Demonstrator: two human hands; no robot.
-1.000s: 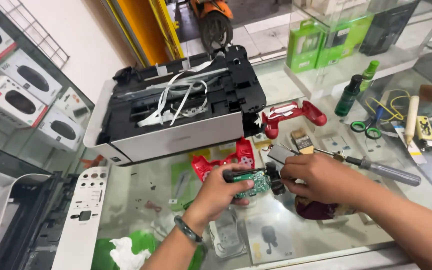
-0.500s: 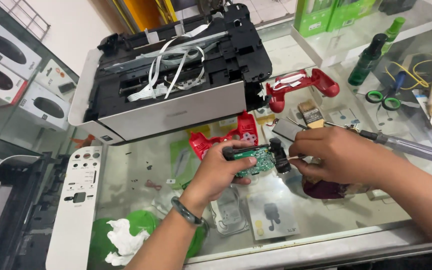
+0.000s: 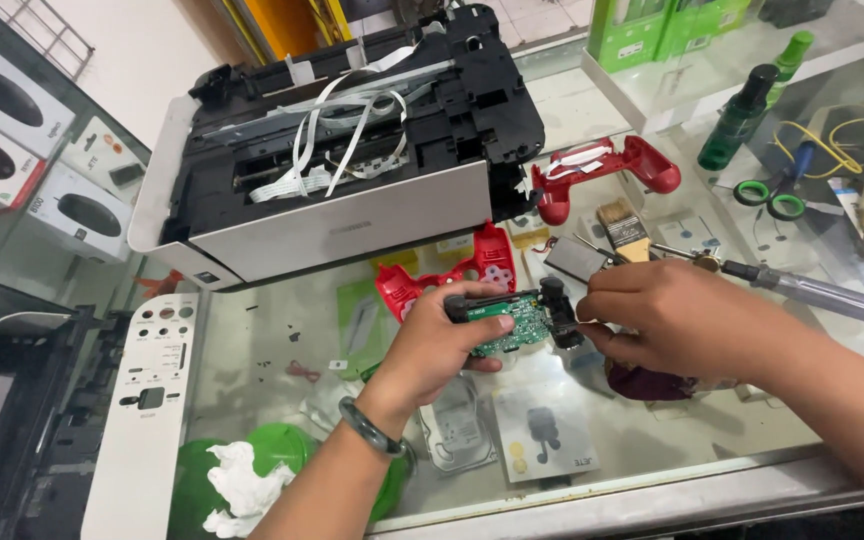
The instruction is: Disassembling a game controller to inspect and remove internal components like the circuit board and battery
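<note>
My left hand (image 3: 447, 345) grips a green circuit board (image 3: 517, 318) with black parts, held above the glass counter (image 3: 282, 330). My right hand (image 3: 677, 315) pinches the board's right end by a black thumbstick (image 3: 558, 312). Just behind my left hand lies a red gamepad shell half (image 3: 422, 278). The other red shell half (image 3: 602, 170) rests farther back to the right. A dark bracelet sits on my left wrist.
An opened printer (image 3: 342, 170) with white ribbon cables fills the back. Its white panel (image 3: 147, 400) lies at the left. A screwdriver (image 3: 802, 290), a brush (image 3: 620, 222), green-handled scissors (image 3: 767, 195), a green bottle (image 3: 737, 120) and boxes stand at the right. A green container with tissue (image 3: 242, 480) is near the front edge.
The view has tilted down and closed in. Both hands have stayed on the circuit board, with my right fingers shifted onto its right end.
</note>
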